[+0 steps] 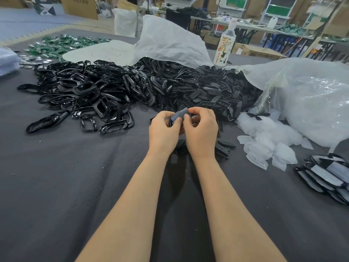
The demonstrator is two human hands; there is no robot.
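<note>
Head camera looks down on both hands meeting above the dark cloth table, just in front of the black piles. The left hand curls round a small black part. The right hand pinches a greyish pouch between thumb and forefinger, right on top of that part. Can't really tell if the part is already partly inside, since the fingers cover it. Behind them, a heap of glossy black frames sits left and a heap of flat black pads right. Loose clear pouches lie beside the right hand, packed ones are stacked far right, and a bottle stands at the back.
</note>
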